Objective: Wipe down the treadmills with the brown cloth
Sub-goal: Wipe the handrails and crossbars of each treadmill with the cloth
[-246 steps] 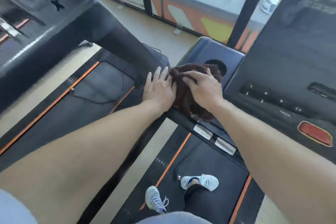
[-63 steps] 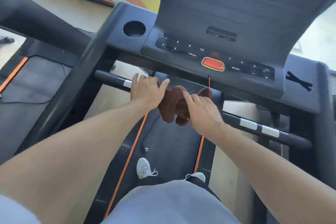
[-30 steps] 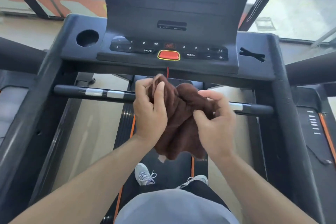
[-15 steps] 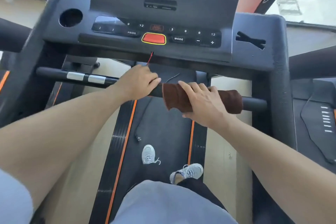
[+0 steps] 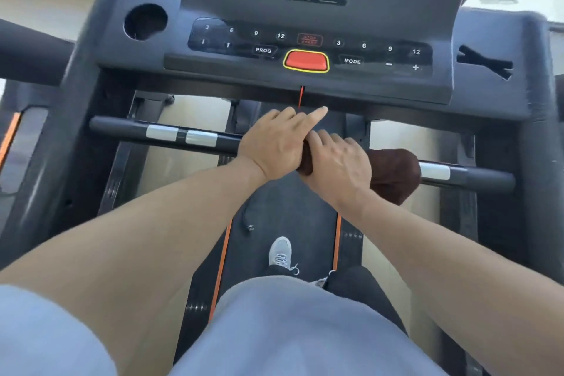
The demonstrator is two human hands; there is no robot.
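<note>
Fingers of the right hand curl over the brown cloth, which is wrapped around the treadmill's crossbar just right of the bar's middle, while the left hand rests on the bar touching the right, its fingers fairly straight and reaching forward. Judging by the cloth's place, the wipe of this crossbar is under way, with the silver sensor plates left of the hands, the console beyond the bar and the belt below it apparently still to do. The round cup holder, up and left of the bar, looks dark; whether anything lies in it cannot be told.
</note>
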